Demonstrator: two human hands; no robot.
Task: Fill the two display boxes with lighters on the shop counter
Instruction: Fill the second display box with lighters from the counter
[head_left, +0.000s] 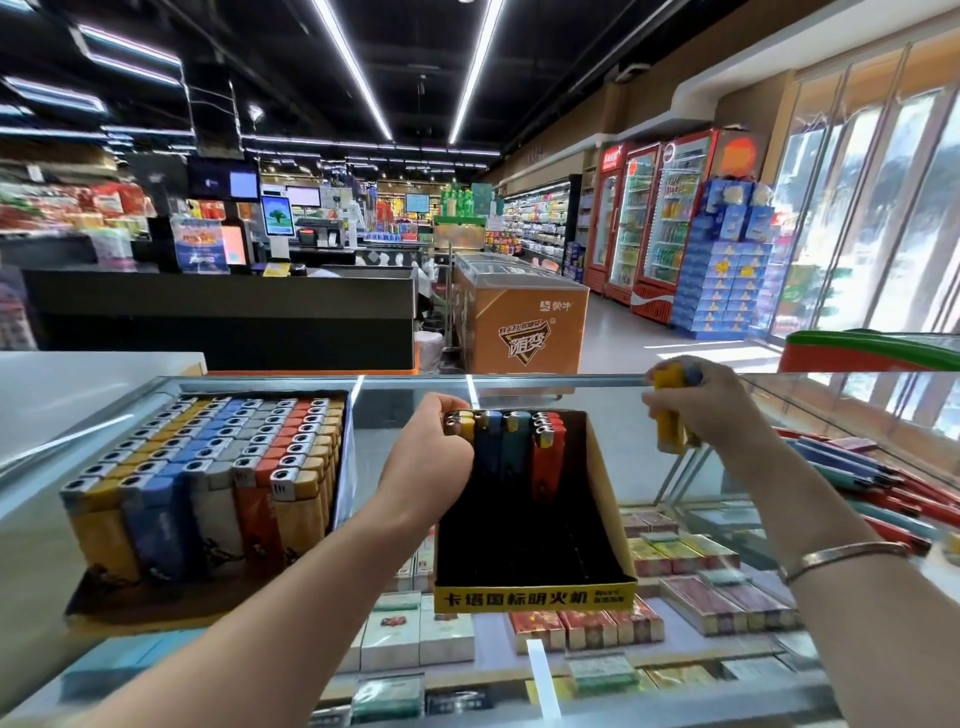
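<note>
On the glass counter (649, 410) of a supermarket, the full display box (208, 483) stands at nine o'clock. The left hand (431, 452) grips lighters (460, 423) in the nearly empty box (535, 519); the right hand (696, 410) clutches yellow lighters (670, 415). Loose lighters (857, 483) lie at three o'clock.

The full cardboard display box (208, 488) is showing yellow, blue, grey, red and tan lighter rows; the black cardboard display box (535, 519) is wearing a yellow front strip with black lettering (535, 597).
</note>
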